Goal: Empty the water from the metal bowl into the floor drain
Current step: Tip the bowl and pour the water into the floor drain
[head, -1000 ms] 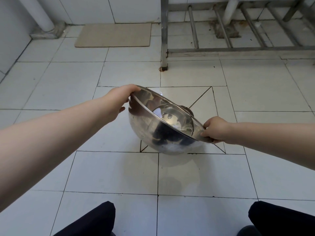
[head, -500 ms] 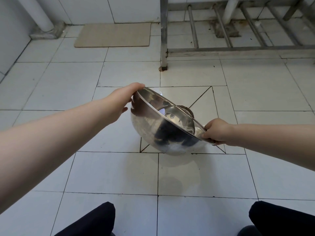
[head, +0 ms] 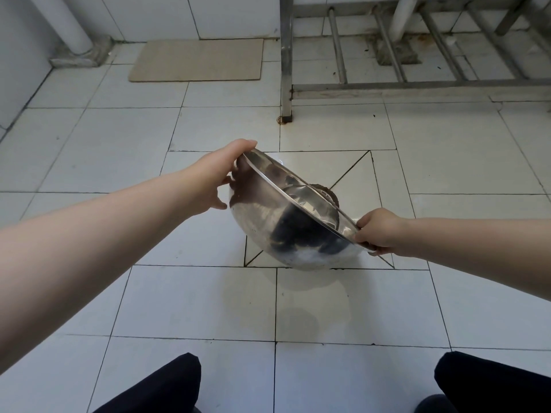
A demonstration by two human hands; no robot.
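A large shiny metal bowl [head: 286, 231] hangs above the white tiled floor, tipped steeply away from me so its mouth faces the far side. My left hand [head: 217, 177] grips the raised near-left rim. My right hand [head: 380, 232] pinches the lower right rim. Behind the bowl's far edge a dark round floor drain [head: 328, 194] peeks out, set where diagonal tile joints meet. The bowl's inside is mostly hidden, and I cannot tell whether water is running out.
A steel rack frame [head: 417, 84] with a leg [head: 286, 70] stands at the back right. A beige mat [head: 198, 59] lies by the back wall, a white pipe [head: 64, 22] at the back left. My dark-trousered knees [head: 161, 389] show at the bottom edge.
The bowl has tilted further away from me, with my left hand lifting its side of the rim higher. My right hand stays about where it was.
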